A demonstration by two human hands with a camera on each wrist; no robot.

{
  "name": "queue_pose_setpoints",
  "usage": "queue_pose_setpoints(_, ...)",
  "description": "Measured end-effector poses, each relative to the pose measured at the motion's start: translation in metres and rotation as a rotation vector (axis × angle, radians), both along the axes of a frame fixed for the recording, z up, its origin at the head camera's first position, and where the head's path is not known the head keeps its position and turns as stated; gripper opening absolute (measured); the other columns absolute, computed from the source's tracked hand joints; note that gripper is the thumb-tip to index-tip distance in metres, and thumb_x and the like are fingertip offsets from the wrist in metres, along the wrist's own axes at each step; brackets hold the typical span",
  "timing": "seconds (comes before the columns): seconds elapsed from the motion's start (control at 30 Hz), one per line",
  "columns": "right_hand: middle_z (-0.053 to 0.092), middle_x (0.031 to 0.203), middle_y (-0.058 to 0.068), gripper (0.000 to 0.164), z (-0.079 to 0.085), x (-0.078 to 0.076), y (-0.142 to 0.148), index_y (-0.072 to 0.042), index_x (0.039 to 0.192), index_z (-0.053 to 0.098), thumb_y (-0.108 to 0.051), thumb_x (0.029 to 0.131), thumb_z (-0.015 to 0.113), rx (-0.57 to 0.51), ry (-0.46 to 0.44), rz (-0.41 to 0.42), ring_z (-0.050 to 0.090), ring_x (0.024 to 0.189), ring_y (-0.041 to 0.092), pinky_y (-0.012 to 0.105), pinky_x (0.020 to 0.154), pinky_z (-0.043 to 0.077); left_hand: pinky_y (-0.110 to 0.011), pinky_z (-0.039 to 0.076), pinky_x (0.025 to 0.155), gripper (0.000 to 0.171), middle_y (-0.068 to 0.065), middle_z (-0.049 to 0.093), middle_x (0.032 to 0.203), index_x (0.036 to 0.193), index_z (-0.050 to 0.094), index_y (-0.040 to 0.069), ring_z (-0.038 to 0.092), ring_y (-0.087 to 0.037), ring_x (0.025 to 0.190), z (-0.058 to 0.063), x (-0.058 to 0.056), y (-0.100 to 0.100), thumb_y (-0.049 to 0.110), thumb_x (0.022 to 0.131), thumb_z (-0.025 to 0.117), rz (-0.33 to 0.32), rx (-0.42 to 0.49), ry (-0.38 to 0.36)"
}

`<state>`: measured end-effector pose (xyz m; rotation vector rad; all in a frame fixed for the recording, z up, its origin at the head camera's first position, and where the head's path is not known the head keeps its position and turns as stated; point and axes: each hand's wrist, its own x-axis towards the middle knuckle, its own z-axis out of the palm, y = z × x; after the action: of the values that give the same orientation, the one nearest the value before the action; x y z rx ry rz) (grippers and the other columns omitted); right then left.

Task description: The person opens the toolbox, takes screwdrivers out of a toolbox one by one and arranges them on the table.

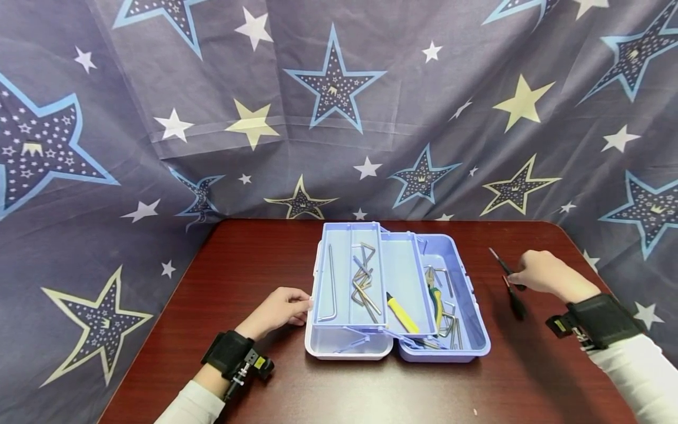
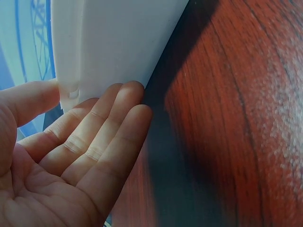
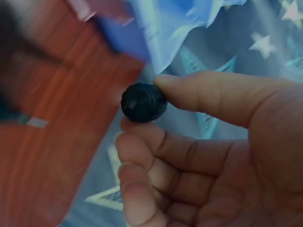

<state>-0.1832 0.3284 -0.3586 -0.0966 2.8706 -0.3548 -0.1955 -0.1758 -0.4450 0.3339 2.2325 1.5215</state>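
Blue box (image 1: 445, 355) holds pliers (image 1: 436, 303), knife (image 1: 402, 314) and hex keys (image 1: 368, 298) already; seemingly left outside are one screwdriver (image 1: 502, 264), pinched in the right hand (image 1: 545, 274), and a second screwdriver (image 1: 517, 305) just beside it (the left hand (image 1: 275, 309), fingers relaxed, touches the box).

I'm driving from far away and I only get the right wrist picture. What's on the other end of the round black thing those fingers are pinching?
Observer: A thin metal shaft; in the head view, what the right hand holds looks like a screwdriver.

Child: Cool! What's the other hand touching?

Observer: In the left wrist view, the left hand has fingers against the toolbox's white outer wall.

Child: Are there any pliers?

Observer: Yes, pliers with green-and-yellow handles, in the deep section on the right of the head view.
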Motion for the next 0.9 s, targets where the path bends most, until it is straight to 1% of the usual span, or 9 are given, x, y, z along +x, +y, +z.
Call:
queue_pose_setpoints(0.1, 0.047, 0.061, 0.003, 0.027, -0.011, 0.000, 0.020, -0.006, 0.062, 0.052, -0.021, 0.082, 0.066, 0.010, -0.032, -0.050, 0.044, 0.059, 0.019, 0.032, 0.054, 0.036, -0.046, 0.057, 0.071, 0.023, -0.015, 0.069, 0.089, 0.103, 0.063, -0.011, 0.067, -0.019, 0.072, -0.006, -0.002, -0.002, 0.009, 0.093, 0.058, 0.000, 0.003, 0.002)
queue_pose_setpoints(0.27, 0.052, 0.065, 0.007, 0.023, -0.033, 0.000, 0.045, -0.001, 0.069, 0.053, -0.018, 0.081, 0.064, -0.006, -0.050, -0.068, 0.050, 0.062, 0.023, 0.037, 0.056, 0.042, -0.044, 0.058, 0.070, 0.025, -0.015, 0.069, 0.091, 0.104, 0.063, -0.010, 0.068, -0.019, 0.073, -0.014, -0.007, -0.005, 0.013, 0.093, 0.058, 0.009, 0.000, 0.003)
queue_pose_setpoints(0.37, 0.050, 0.060, 0.004, 0.022, -0.050, 0.002, 0.053, -0.003, 0.068, 0.051, -0.015, 0.081, 0.063, -0.057, -0.076, -0.081, 0.049, 0.057, 0.019, 0.033, 0.052, 0.041, -0.045, 0.058, 0.070, 0.025, -0.014, 0.069, 0.091, 0.105, 0.063, -0.010, 0.067, -0.019, 0.073, -0.015, -0.008, -0.005, 0.013, 0.094, 0.058, 0.010, 0.003, 0.001)
queue_pose_setpoints(0.4, 0.047, 0.057, 0.002, 0.022, -0.056, 0.003, 0.055, -0.005, 0.065, 0.049, -0.015, 0.080, 0.063, -0.077, -0.085, -0.089, 0.047, 0.054, 0.017, 0.030, 0.050, 0.039, -0.045, 0.058, 0.070, 0.025, -0.014, 0.069, 0.090, 0.105, 0.063, -0.010, 0.067, -0.019, 0.072, -0.015, -0.008, -0.005, 0.013, 0.094, 0.058, 0.007, 0.008, 0.001)
queue_pose_setpoints(0.47, 0.043, 0.053, -0.001, 0.024, -0.068, 0.006, 0.057, -0.009, 0.060, 0.047, -0.013, 0.078, 0.062, -0.121, -0.106, -0.101, 0.044, 0.049, 0.014, 0.027, 0.046, 0.036, -0.046, 0.057, 0.072, 0.025, -0.014, 0.069, 0.090, 0.105, 0.062, -0.011, 0.067, -0.019, 0.072, -0.007, -0.004, -0.003, 0.011, 0.094, 0.057, 0.003, 0.006, -0.002)
queue_pose_setpoints(0.57, 0.042, 0.051, -0.002, 0.024, -0.082, 0.009, 0.060, -0.009, 0.059, 0.047, -0.012, 0.078, 0.061, -0.157, -0.123, -0.122, 0.042, 0.046, 0.013, 0.025, 0.043, 0.035, -0.044, 0.058, 0.071, 0.025, -0.014, 0.068, 0.089, 0.104, 0.062, -0.011, 0.067, -0.019, 0.072, -0.009, -0.002, -0.003, 0.010, 0.093, 0.057, 0.003, 0.012, -0.006)
queue_pose_setpoints(0.63, 0.044, 0.052, -0.001, 0.024, -0.086, 0.010, 0.060, -0.009, 0.060, 0.048, -0.013, 0.079, 0.061, -0.156, -0.126, -0.128, 0.043, 0.046, 0.014, 0.025, 0.044, 0.036, -0.043, 0.058, 0.070, 0.025, -0.014, 0.068, 0.088, 0.104, 0.061, -0.012, 0.067, -0.019, 0.071, -0.009, -0.001, -0.002, 0.010, 0.093, 0.057, 0.006, 0.013, -0.010)
queue_pose_setpoints(0.7, 0.045, 0.053, 0.000, 0.023, -0.087, 0.010, 0.060, -0.007, 0.061, 0.049, -0.012, 0.080, 0.061, -0.149, -0.127, -0.135, 0.043, 0.047, 0.014, 0.025, 0.044, 0.036, -0.041, 0.058, 0.068, 0.025, -0.014, 0.069, 0.088, 0.104, 0.062, -0.012, 0.067, -0.018, 0.070, -0.017, -0.004, -0.004, 0.010, 0.093, 0.058, 0.010, 0.024, -0.010)
queue_pose_setpoints(0.9, 0.046, 0.054, 0.001, 0.023, -0.083, 0.009, 0.059, -0.005, 0.063, 0.050, -0.013, 0.082, 0.061, -0.133, -0.121, -0.144, 0.044, 0.047, 0.015, 0.025, 0.044, 0.037, -0.041, 0.058, 0.070, 0.026, -0.015, 0.069, 0.089, 0.105, 0.061, -0.012, 0.068, -0.019, 0.072, -0.017, -0.004, -0.005, 0.011, 0.093, 0.057, 0.010, 0.029, -0.009)
